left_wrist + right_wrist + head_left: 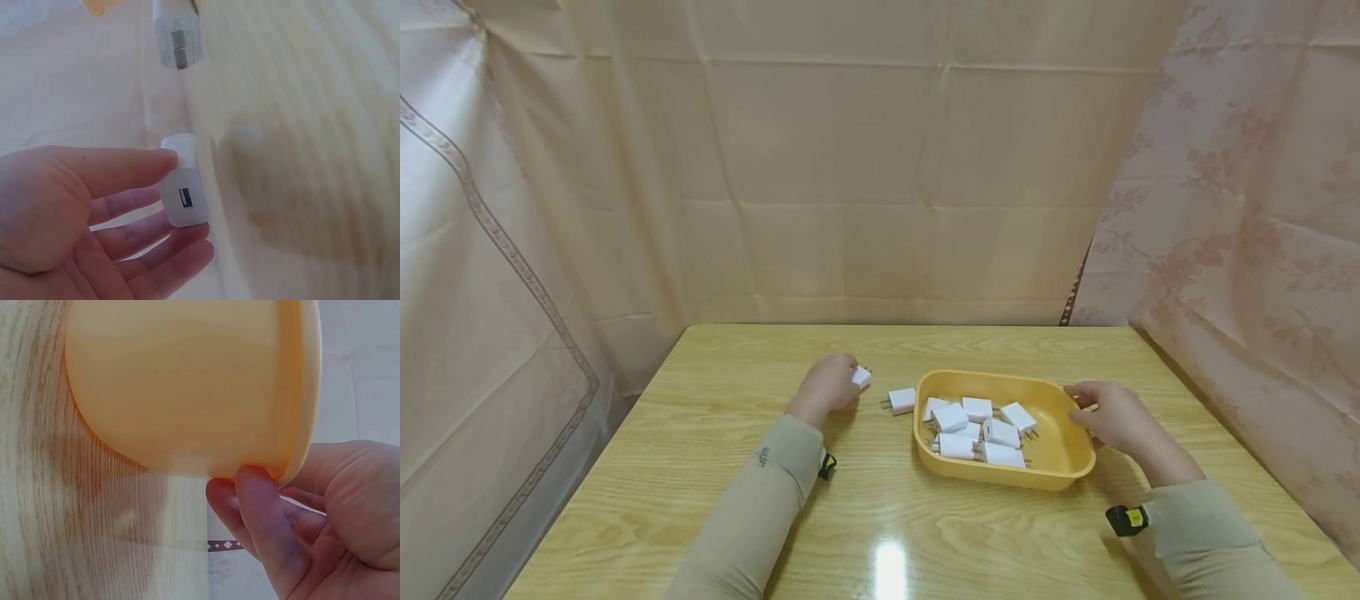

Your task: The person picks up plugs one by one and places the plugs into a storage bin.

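Observation:
My left hand pinches a white USB charger plug between thumb and fingers, low over the table. In the left wrist view its USB port faces the camera. A second white charger lies just to the right, close against a yellow plastic basket, its prongs pointing left. Several more white chargers are heaped in the basket, mostly in its left and middle part. At the basket's right end, my right hand grips the rim, with fingers against the outer wall.
The wooden table ends at a beige curtain behind. Patterned cloth hangs along the right side, and a pale cloth with a braided band along the left. A black wrist camera sits under the right sleeve.

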The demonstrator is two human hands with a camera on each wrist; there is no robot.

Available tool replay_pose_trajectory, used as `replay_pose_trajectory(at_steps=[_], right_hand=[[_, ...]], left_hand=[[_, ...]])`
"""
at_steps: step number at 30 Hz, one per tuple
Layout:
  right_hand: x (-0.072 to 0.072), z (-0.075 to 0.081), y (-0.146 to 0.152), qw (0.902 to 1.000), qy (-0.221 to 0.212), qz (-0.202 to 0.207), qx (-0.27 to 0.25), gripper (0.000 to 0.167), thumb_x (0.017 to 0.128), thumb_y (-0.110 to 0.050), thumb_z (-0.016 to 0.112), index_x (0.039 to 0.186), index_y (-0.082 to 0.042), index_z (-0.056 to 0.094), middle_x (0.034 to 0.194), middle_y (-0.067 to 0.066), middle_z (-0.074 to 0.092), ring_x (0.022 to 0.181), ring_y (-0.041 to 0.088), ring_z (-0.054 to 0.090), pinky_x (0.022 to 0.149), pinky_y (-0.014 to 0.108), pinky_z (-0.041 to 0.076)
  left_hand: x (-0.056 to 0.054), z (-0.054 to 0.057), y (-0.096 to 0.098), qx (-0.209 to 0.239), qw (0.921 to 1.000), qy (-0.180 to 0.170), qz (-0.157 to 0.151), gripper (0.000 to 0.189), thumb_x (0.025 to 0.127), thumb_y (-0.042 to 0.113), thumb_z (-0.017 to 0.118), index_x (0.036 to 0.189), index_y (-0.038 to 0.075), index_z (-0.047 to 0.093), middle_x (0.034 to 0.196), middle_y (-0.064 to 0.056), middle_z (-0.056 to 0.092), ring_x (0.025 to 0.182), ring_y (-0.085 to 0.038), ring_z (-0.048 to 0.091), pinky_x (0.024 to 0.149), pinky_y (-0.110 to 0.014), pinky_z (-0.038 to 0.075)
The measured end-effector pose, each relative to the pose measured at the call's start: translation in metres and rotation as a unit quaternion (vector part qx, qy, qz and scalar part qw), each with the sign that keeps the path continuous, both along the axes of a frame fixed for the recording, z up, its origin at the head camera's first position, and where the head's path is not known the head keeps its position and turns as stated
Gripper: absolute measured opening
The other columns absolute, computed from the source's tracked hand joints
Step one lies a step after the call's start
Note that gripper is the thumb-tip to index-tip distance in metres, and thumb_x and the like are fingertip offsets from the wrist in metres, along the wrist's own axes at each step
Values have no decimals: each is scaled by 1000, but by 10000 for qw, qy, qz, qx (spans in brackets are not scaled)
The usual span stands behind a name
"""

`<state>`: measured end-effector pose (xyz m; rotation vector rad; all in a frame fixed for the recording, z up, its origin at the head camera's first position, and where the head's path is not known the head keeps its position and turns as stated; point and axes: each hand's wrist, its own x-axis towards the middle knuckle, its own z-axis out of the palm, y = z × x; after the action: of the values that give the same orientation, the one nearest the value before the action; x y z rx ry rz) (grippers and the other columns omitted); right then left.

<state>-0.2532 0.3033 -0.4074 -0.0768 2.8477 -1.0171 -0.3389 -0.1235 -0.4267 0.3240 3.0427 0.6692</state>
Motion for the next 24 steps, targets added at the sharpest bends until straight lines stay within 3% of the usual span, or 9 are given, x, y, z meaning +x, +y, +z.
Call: replay_pose_trajectory(at_steps=[6,13,24], right_hand=[[-1,0,0,10000,-4,10,-18,49,96,-3,64,140,14,50,122,35,58,89,29,67,61,37,60],[-1,1,-1,10000,36,51,47,48,97,-4,65,139,14,51,121,34,59,87,27,67,60,36,60],[0,0,-1,10000,68,43,5,48,96,-2,65,139,15,50,120,35,59,85,26,66,60,37,60]], left_hand=[[3,8,1,178,9998,-37,13,39,94,14,70,130,1,65,114,-14,67,91,-25,61,82,-41,53],[6,15,2,348,9993,109,-97,46,93,19,73,135,4,63,123,-13,66,99,-25,60,89,-44,52],[16,35,11,425,9968,432,-529,34,90,14,71,123,3,70,112,-11,70,95,-24,63,86,-42,53]])
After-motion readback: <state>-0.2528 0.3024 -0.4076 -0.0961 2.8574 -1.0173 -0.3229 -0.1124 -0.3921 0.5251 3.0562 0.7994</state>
